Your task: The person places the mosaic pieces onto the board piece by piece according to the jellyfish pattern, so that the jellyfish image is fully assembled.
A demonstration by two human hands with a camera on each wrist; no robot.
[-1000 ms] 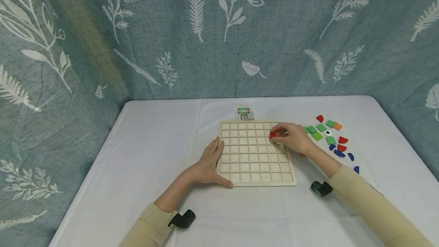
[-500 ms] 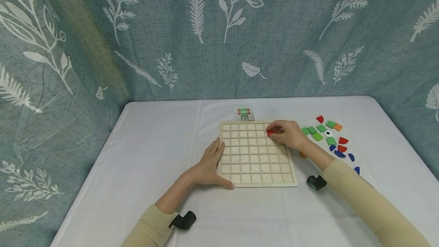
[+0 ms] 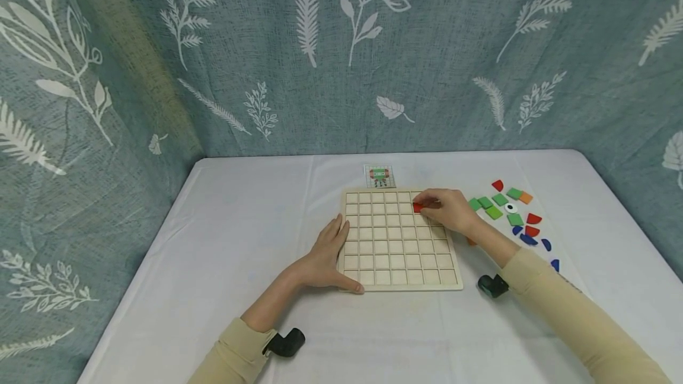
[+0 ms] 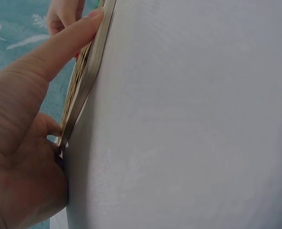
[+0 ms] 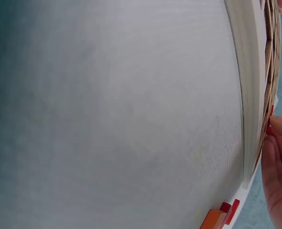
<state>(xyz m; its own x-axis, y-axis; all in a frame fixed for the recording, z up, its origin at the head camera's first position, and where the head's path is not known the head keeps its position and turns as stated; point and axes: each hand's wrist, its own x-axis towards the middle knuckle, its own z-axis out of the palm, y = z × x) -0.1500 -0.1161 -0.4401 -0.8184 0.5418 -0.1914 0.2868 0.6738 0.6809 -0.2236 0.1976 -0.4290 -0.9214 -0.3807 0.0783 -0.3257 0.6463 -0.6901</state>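
Observation:
A pale wooden grid board (image 3: 395, 248) lies on the white table. My left hand (image 3: 322, 259) rests along its left side, fingers fairly straight at the edge and thumb on the near left corner; the left wrist view shows the thumb (image 4: 69, 45) lying on the rim. Over the board's upper right part, my right hand (image 3: 448, 209) pinches a small red tile (image 3: 418, 208) at a grid square in the second row. The fingertips hide part of that tile, so its full shape cannot be told. In the right wrist view, thumb and finger meet at the red tile (image 5: 271, 117).
Right of the board lie loose green squares (image 3: 493, 212), red rounded pieces (image 3: 533, 218), blue half-rounds (image 3: 528, 239), an orange square (image 3: 525, 197) and a white eye disc (image 3: 510, 207). A small pattern card (image 3: 379, 175) sits behind the board. A leaf-patterned curtain (image 3: 341, 105) hangs behind the table.
My right hand has moved slightly left and away from me over the board, bringing the red tile down at a grid square. The left hand stays in place.

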